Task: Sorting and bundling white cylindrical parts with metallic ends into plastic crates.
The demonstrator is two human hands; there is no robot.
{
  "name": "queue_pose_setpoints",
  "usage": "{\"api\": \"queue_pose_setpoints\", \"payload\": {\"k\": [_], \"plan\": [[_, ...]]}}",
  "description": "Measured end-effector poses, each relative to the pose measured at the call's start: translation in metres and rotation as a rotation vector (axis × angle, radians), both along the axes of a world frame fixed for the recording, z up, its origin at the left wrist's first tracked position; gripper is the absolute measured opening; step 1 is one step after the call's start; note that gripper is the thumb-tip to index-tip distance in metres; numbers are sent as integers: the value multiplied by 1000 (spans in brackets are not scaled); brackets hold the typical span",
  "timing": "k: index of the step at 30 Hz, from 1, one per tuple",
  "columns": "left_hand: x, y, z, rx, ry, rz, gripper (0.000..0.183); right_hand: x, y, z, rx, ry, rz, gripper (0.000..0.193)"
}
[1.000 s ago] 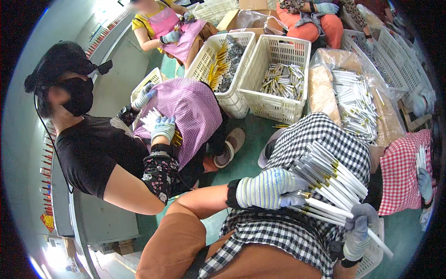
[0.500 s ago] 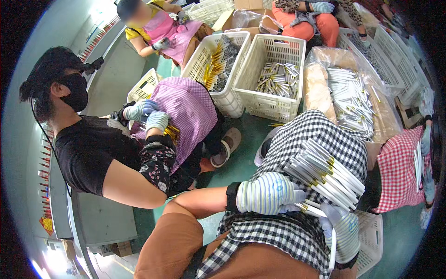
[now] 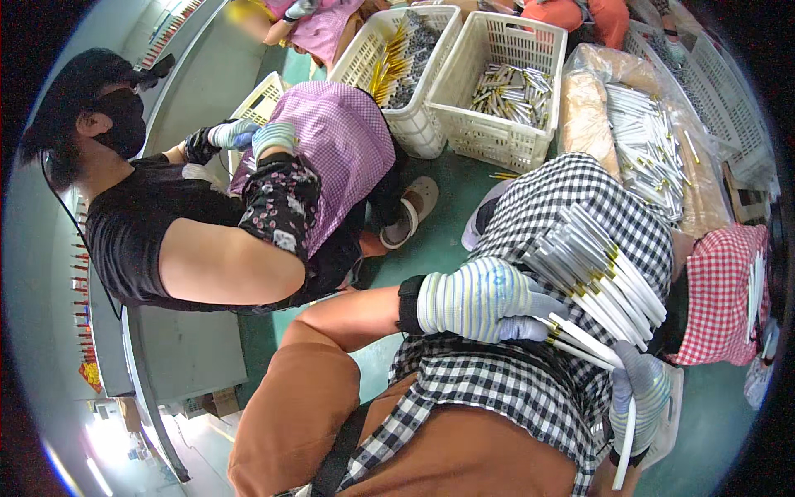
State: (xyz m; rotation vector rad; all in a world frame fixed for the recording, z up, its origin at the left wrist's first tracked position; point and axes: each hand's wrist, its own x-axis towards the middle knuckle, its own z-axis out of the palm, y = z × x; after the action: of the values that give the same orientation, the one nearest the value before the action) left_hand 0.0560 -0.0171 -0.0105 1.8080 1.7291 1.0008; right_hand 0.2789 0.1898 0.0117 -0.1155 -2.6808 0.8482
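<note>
My left hand point(image 3: 476, 300), in a striped knit glove with grey fingertips, is closed on the gold-tipped ends of a few slim white rods point(image 3: 586, 341). These stretch across to my right hand point(image 3: 644, 393), gloved alike, whose thumb and fingers are closed about their other ends. A further white rod point(image 3: 625, 447) sticks downward out of the right hand. Just beyond both hands, a fanned bundle of rods point(image 3: 609, 282) lies on my black-and-white checked apron point(image 3: 538, 203). Each bundled rod is part silver, part white, with a gold band between.
Ahead stands a white crate point(image 3: 495, 137) with loose rods, beside another crate point(image 3: 420, 124) of gold and grey pieces. Right of them, a plastic-lined carton point(image 3: 584, 124) holds many white rods. A masked co-worker point(image 3: 199, 248) sits close on my left; a red-checked apron point(image 3: 725, 294) shows at right.
My right hand has moved right, away from the left, so more of the white rods shows between them. The view has shifted, and the crates and co-workers sit higher in it.
</note>
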Motion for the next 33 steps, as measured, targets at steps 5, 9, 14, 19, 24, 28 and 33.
{"api": "queue_pose_setpoints", "payload": {"k": [5,9,14,19,24,28,33], "plan": [[2,1,-4,94,-54,35,31,11,-9,7,-23,-25,-134,25],[-9,-3,6,4,-35,24,30,-11,-15,38,72,52,-70,31],[-14,-4,10,-106,22,10,28,-20,-6,20,68,125,32,29],[-9,0,12,-78,218,25,35,-8,-5,21,100,17,31,27],[6,1,17,-124,360,-45,31,0,-10,12,-75,-105,26,16],[14,3,15,-114,431,-72,32,5,-25,5,-431,-251,-105,18],[16,6,10,-123,517,-108,32,6,-23,6,-569,-526,-148,27]]}}
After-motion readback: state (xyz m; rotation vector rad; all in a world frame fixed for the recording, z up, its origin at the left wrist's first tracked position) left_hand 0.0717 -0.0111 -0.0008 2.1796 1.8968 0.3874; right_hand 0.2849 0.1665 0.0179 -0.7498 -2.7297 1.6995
